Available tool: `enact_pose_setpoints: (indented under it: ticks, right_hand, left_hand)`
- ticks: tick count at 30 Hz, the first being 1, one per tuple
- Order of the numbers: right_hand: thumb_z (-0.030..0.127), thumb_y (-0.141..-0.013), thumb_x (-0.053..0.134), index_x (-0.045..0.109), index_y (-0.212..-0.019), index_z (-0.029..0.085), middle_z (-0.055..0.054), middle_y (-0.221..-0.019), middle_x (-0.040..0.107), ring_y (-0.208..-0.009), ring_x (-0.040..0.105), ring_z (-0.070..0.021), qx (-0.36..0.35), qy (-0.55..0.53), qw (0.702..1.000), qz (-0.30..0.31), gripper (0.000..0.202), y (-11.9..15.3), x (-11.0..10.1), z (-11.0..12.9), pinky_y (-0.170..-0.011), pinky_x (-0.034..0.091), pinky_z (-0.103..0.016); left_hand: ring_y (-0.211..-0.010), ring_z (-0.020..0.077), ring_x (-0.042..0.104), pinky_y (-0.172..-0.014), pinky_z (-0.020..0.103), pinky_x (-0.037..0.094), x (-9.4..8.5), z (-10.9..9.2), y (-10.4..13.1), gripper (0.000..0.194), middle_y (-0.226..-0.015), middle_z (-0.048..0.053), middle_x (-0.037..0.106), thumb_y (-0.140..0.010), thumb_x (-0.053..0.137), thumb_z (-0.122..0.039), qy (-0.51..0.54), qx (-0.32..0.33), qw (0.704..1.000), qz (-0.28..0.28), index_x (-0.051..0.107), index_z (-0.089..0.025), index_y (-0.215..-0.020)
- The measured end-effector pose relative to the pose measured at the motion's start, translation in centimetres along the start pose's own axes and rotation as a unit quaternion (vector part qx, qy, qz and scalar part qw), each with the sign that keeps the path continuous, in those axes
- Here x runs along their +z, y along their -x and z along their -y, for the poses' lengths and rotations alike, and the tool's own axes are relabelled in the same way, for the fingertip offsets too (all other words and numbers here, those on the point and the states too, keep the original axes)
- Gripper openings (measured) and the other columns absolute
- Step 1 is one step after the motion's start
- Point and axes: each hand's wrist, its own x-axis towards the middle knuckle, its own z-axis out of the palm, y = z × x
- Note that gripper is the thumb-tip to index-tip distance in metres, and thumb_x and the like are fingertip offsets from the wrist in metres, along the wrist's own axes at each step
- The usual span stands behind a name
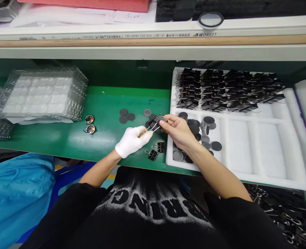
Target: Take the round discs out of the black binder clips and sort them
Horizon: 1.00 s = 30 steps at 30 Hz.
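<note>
My left hand (pixel 134 141), in a white glove, pinches the wire handles of a black binder clip (pixel 153 125) above the green table (pixel 108 103). A round grey disc (pixel 160 119) is between the thumb and fingers of my bare right hand (pixel 177 131), at the clip's jaw end. Whether the clip grips the disc cannot be made out. Two more binder clips (pixel 155 150) lie just below my hands. Dark discs (pixel 127 116) lie on the table to the left, and others lie partly behind my hands.
A white foam tray (pixel 272 145) at the right holds rows of black clips (pixel 225 89) and loose discs (pixel 209 120). Stacked clear plastic trays (pixel 41 93) stand left, near two round amber-coloured pieces (pixel 90 129). A shelf edge (pixel 142 52) crosses above; blue clothing (pixel 20 197) shows lower left.
</note>
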Motion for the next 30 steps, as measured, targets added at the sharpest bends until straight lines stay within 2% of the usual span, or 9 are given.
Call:
enact_pose_setpoints:
  ticks: [5, 10, 15, 17, 19, 22, 24, 27, 30]
  right_hand:
    - [0.058, -0.065, 0.097, 0.071, -0.094, 0.024, -0.002, -0.091, 0.076, -0.083, 0.07, -0.0171, -0.01, -0.03, 0.999, -0.002, 0.052, 0.1, -0.2, 0.5, -0.079, 0.059, -0.033]
    - [0.061, -0.065, 0.094, 0.068, -0.09, 0.028, 0.001, -0.089, 0.071, -0.088, 0.068, -0.0194, -0.027, -0.065, 0.997, -0.028, 0.049, -0.2, -0.9, 1.2, -0.077, 0.058, -0.033]
    - [0.069, -0.072, 0.085, 0.071, -0.096, 0.028, -0.002, -0.096, 0.072, -0.085, 0.066, -0.0195, 0.005, -0.014, 0.999, -0.042, 0.05, -0.5, -1.3, 1.1, -0.064, 0.054, -0.03]
    - [0.07, -0.075, 0.081, 0.073, -0.096, 0.026, -0.004, -0.099, 0.074, -0.088, 0.068, -0.0209, 0.003, -0.002, 1.0, -0.028, 0.049, -0.3, -1.4, 1.2, -0.065, 0.055, -0.031]
    - [0.068, -0.078, 0.081, 0.077, -0.096, 0.025, -0.006, -0.111, 0.077, -0.097, 0.07, -0.0228, -0.005, 0.015, 1.0, 0.003, 0.047, 0.0, -1.4, 1.3, -0.07, 0.058, -0.031]
    - [0.061, -0.085, 0.081, 0.083, -0.102, 0.026, -0.007, -0.143, 0.069, -0.125, 0.067, -0.0265, -0.058, 0.068, 0.992, 0.091, 0.039, 0.7, -1.1, 1.2, -0.098, 0.058, -0.036]
    - [0.058, -0.09, 0.079, 0.085, -0.105, 0.028, -0.006, -0.147, 0.068, -0.135, 0.063, -0.0275, -0.085, 0.098, 0.98, 0.151, 0.034, 1.0, -0.9, 0.9, -0.114, 0.051, -0.041]
    - [0.06, -0.094, 0.074, 0.084, -0.11, 0.029, -0.006, -0.133, 0.076, -0.129, 0.067, -0.0281, -0.083, 0.11, 0.972, 0.19, 0.037, 1.3, -0.5, 0.7, -0.116, 0.05, -0.044]
    - [0.063, -0.095, 0.071, 0.084, -0.112, 0.029, -0.006, -0.131, 0.076, -0.128, 0.068, -0.0287, -0.086, 0.107, 0.969, 0.203, 0.04, 1.5, -0.4, 1.0, -0.114, 0.052, -0.044]
  left_hand:
    - [-0.063, 0.0154, 0.057, -0.064, 0.029, 0.038, -0.1, 0.7, 0.3, 0.044, -0.066, -0.001, 0.061, -0.102, 0.044, -0.055, -0.058, 0.062, 0.995, 0.056, 0.066, -0.022, -0.083]
    - [-0.064, 0.0217, 0.062, -0.062, 0.031, 0.031, 2.6, 0.8, 1.3, 0.048, -0.068, 0.003, 0.067, -0.096, 0.056, -0.068, -0.256, 0.084, 0.959, 0.086, 0.065, -0.024, -0.079]
    - [-0.055, 0.0149, 0.047, -0.058, 0.031, 0.026, 3.2, 0.3, -0.3, 0.042, -0.058, -0.002, 0.054, -0.097, 0.057, -0.048, -0.171, 0.1, 0.969, 0.145, 0.055, -0.022, -0.064]
    - [-0.057, 0.0129, 0.044, -0.059, 0.029, 0.029, 2.0, 0.3, -1.3, 0.042, -0.058, -0.003, 0.05, -0.098, 0.055, -0.045, -0.095, 0.098, 0.984, 0.111, 0.053, -0.021, -0.063]
    - [-0.061, 0.0124, 0.046, -0.061, 0.028, 0.034, 0.7, 0.4, -1.8, 0.042, -0.062, -0.003, 0.052, -0.099, 0.054, -0.047, -0.031, 0.091, 0.995, 0.019, 0.057, -0.02, -0.067]
    - [-0.065, 0.0127, 0.049, -0.064, 0.028, 0.039, -0.6, 0.3, -1.4, 0.04, -0.067, -0.002, 0.058, -0.1, 0.054, -0.051, 0.032, 0.089, 0.99, -0.106, 0.062, -0.02, -0.075]
    - [-0.063, 0.0124, 0.05, -0.065, 0.028, 0.041, -0.8, 0.1, -0.7, 0.042, -0.066, -0.002, 0.059, -0.102, 0.051, -0.05, 0.045, 0.112, 0.988, -0.1, 0.059, -0.02, -0.073]
    - [-0.059, 0.0126, 0.051, -0.066, 0.029, 0.042, -1.2, -0.3, 0.2, 0.043, -0.061, -0.002, 0.057, -0.104, 0.041, -0.047, 0.036, 0.14, 0.987, -0.066, 0.056, -0.022, -0.072]
    - [-0.058, 0.0139, 0.05, -0.065, 0.03, 0.04, -1.7, -0.7, 0.5, 0.028, -0.06, -0.003, 0.057, -0.093, 0.053, -0.045, -0.017, 0.085, 0.991, -0.104, 0.056, -0.023, -0.076]
